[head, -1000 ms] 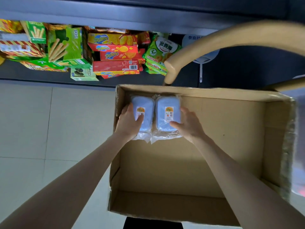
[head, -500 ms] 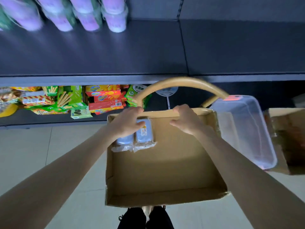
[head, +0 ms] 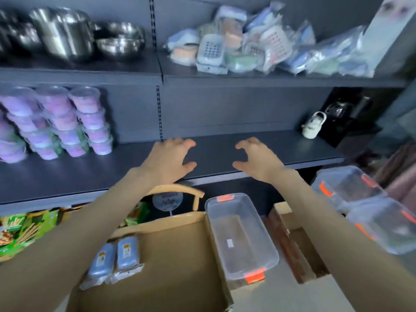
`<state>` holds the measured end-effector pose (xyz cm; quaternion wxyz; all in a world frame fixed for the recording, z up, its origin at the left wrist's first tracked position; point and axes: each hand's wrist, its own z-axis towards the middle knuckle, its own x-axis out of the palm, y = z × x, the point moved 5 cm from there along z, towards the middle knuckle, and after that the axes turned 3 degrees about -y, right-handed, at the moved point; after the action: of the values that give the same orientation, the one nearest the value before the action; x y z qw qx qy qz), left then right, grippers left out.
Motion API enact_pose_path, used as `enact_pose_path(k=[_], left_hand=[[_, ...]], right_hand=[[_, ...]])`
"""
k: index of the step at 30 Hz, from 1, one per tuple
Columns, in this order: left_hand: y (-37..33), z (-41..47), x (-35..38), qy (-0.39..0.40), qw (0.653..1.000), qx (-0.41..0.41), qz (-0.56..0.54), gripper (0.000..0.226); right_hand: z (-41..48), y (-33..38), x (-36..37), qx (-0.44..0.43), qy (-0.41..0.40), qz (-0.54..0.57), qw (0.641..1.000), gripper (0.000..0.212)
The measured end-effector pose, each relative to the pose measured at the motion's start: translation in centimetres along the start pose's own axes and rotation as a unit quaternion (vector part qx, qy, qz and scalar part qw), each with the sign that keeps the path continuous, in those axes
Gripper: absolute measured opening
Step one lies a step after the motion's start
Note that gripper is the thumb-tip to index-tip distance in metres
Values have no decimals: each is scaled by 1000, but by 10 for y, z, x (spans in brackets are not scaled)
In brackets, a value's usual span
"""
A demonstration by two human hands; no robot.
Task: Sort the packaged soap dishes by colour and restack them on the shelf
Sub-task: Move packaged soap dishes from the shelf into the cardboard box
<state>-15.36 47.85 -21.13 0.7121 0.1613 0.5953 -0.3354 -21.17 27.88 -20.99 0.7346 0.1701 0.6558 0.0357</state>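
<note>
— What sits at the far left?

— Stacks of lilac tubs (head: 56, 122) on the middle shelf (head: 216, 152), blurred steel pots (head: 63, 30) on the level above them, and green snack boxes (head: 20, 228) on the lowest level.

— And the soap dishes?

— Two blue packaged soap dishes (head: 127, 251) lie side by side, touching, at the left of an open cardboard box (head: 180, 266) below the shelf. The left forearm crosses above that corner.

— The hands?

— The left hand (head: 167, 159) is out over the front of the middle shelf, fingers spread and loosely curved, holding nothing. The right hand (head: 258, 159) is near it in the same pose, fingers also empty, with bare shelf between the two. I cannot tell whether either touches the surface.

— Higher up?

— A loose pile of packaged soap dishes (head: 247, 46) in blue, orange and green, blurred, on the upper shelf (head: 270, 81).

— Further right?

— A clear plastic bin (head: 240, 235) with orange latches just beside the box, a white teapot (head: 314, 124) at the end of the middle shelf, and more clear bins (head: 360, 199) stacked at the edge.
</note>
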Motion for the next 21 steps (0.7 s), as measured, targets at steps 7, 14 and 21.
enact_pose_path(k=[7, 14, 21], left_hand=[[-135, 49, -41, -31, 997, 65, 19, 59], [-208, 149, -74, -56, 993, 106, 20, 62], [-246, 251, -67, -82, 989, 113, 45, 60]], right_hand=[[-37, -93, -111, 8, -34, -45, 998, 57], [1, -166, -205, 5, -86, -67, 994, 60], [67, -234, -250, -4, -107, -79, 991, 61]])
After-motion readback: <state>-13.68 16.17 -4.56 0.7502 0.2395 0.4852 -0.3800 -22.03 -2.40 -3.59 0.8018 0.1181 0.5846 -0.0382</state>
